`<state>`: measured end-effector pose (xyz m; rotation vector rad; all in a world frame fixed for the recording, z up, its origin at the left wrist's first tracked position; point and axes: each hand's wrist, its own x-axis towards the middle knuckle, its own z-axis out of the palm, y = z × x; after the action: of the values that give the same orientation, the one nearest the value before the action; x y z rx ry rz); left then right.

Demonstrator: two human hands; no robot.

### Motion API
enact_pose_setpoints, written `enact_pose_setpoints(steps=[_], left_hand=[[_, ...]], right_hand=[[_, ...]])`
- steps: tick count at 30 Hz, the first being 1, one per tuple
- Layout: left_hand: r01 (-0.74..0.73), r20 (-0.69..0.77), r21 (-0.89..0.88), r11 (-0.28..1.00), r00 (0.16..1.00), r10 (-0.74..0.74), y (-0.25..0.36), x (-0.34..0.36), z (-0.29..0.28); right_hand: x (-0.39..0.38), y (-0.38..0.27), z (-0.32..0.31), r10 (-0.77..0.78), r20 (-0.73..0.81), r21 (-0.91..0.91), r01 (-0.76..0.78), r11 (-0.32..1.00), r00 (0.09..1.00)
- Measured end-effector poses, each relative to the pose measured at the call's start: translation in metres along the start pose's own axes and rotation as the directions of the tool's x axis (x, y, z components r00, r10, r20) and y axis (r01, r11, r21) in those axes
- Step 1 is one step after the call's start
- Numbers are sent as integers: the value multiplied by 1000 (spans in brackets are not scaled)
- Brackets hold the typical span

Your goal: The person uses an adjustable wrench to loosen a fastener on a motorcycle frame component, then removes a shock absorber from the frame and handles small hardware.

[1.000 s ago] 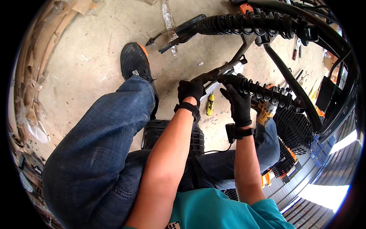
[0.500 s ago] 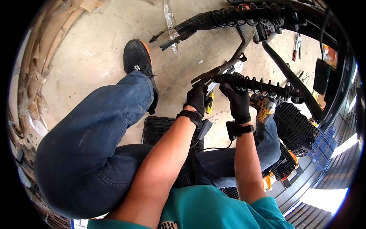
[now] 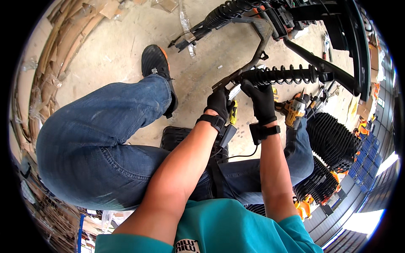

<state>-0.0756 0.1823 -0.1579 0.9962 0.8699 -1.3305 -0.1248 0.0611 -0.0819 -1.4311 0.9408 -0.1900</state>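
Note:
My left hand [image 3: 218, 103], in a black glove, is closed at the near end of a dark metal swing arm [image 3: 251, 63]. Its fingertips are partly hidden there. Beside its thumb shows a yellow-handled tool [image 3: 233, 112]; I cannot tell whether the hand touches it. My right hand [image 3: 262, 103], also gloved, is closed at the lower end of a black coil-spring shock absorber [image 3: 287, 76], thumb uppermost and other fingers mostly hidden. A silver metal piece [image 3: 235, 91] sits between my hands.
A yellow and black cordless drill [image 3: 294, 111] is by my right leg. Another coil-spring shock [image 3: 225, 13] and the black frame [image 3: 352, 50] stand ahead. Flattened cardboard [image 3: 74, 46] lines the left, and ribbed black crates [image 3: 331, 135] stand at right. Hand tools [image 3: 325, 46] lie on the floor.
The view has shifted and turned, so the frame and both shocks appear at another angle. My hands stay at the same parts, with the right thumb slightly moved on the shock's lower end.

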Motion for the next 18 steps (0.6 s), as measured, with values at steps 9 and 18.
enact_pose_setpoints(steps=[9, 18], left_hand=[[93, -10, 62, 994, 996, -92, 6, 17, -6], [55, -109, 615, 786, 994, 15, 19, 27, -11]], right_hand=[[-1, 10, -5, -19, -11, 4, 19, 1000, 1000], [11, 26, -15, -53, -2, 7, 53, 999, 999]])
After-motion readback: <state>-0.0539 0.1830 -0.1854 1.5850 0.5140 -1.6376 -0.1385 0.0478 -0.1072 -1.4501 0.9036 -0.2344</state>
